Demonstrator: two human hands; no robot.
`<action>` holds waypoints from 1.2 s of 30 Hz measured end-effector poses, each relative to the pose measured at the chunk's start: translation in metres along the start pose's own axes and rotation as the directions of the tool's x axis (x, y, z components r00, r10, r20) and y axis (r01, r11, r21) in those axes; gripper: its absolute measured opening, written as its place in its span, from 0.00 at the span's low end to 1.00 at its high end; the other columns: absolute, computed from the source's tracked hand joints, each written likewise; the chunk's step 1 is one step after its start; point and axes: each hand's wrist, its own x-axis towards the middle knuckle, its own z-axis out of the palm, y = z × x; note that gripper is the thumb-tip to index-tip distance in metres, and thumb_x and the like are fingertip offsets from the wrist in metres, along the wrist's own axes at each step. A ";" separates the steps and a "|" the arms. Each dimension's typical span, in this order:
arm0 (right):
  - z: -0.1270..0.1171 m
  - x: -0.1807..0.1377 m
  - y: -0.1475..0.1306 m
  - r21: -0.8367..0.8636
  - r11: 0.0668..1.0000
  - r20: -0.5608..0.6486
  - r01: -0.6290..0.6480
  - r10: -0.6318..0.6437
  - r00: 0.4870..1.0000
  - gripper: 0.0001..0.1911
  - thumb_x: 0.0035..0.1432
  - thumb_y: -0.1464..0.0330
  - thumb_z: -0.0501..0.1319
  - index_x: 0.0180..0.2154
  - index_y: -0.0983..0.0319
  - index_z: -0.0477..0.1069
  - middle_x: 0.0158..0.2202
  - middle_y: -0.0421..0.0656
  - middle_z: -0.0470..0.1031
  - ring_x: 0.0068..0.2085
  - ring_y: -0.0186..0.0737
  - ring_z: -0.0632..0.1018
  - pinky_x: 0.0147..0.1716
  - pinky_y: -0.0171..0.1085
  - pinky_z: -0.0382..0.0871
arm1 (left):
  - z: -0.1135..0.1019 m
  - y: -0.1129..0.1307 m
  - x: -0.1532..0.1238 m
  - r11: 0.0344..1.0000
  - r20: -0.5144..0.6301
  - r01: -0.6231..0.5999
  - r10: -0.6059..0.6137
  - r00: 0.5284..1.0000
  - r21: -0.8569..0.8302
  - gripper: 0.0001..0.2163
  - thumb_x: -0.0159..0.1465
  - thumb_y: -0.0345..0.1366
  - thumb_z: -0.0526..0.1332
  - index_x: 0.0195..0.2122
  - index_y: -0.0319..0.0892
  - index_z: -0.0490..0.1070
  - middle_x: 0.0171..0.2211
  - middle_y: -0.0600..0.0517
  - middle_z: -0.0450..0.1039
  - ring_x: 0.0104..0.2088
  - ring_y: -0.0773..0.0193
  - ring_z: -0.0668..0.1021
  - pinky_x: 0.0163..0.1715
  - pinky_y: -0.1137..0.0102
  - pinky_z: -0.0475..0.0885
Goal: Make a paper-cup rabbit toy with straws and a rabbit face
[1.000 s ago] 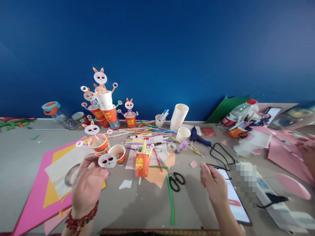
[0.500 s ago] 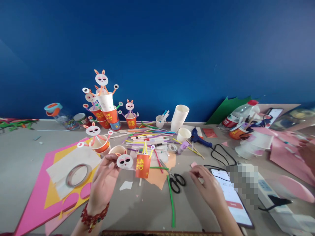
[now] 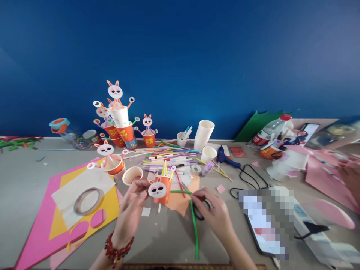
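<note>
A green strip lies nearest, its far end by the right hand; that hand's fingers bend close together and partly cover the scissors, though whether they pinch anything I cannot tell; the left hand pinches the rabbit face at its edge, just in front of the red cup and hiding part of it; pens lie beyond; farther back, white cups stand before the blue wall

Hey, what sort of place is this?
Looks like a craft table: there's a blue glue gun, a stack of white paper cups, and a paper rabbit face in your left hand.
</note>
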 end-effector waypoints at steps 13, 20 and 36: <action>0.036 0.009 -0.036 0.052 0.909 -0.109 0.413 -0.406 0.908 0.08 0.58 0.77 0.61 0.36 0.57 0.73 0.30 0.43 0.78 0.32 0.41 0.77 0.34 0.41 0.72 | 0.015 -0.018 -0.015 0.991 0.115 0.018 -0.034 0.993 0.134 0.09 0.65 0.37 0.61 0.46 0.44 0.72 0.43 0.46 0.72 0.43 0.57 0.74 0.43 0.66 0.69; 0.026 -0.006 -0.027 -0.268 0.718 -0.031 0.642 -0.672 0.740 0.20 0.57 0.77 0.62 0.48 0.53 0.74 0.34 0.43 0.83 0.31 0.44 0.80 0.33 0.42 0.75 | 0.026 -0.028 -0.022 0.989 0.077 -0.017 0.006 0.997 0.147 0.13 0.62 0.36 0.64 0.48 0.47 0.71 0.47 0.46 0.71 0.46 0.56 0.74 0.45 0.65 0.70; 0.039 0.007 -0.017 0.802 0.573 -0.115 -0.172 0.430 0.896 0.07 0.57 0.63 0.68 0.32 0.58 0.73 0.27 0.37 0.69 0.26 0.33 0.69 0.26 0.32 0.65 | -0.006 -0.038 0.008 0.380 0.218 -0.321 0.290 0.932 0.867 0.24 0.64 0.36 0.61 0.61 0.46 0.62 0.60 0.39 0.66 0.63 0.44 0.65 0.59 0.50 0.62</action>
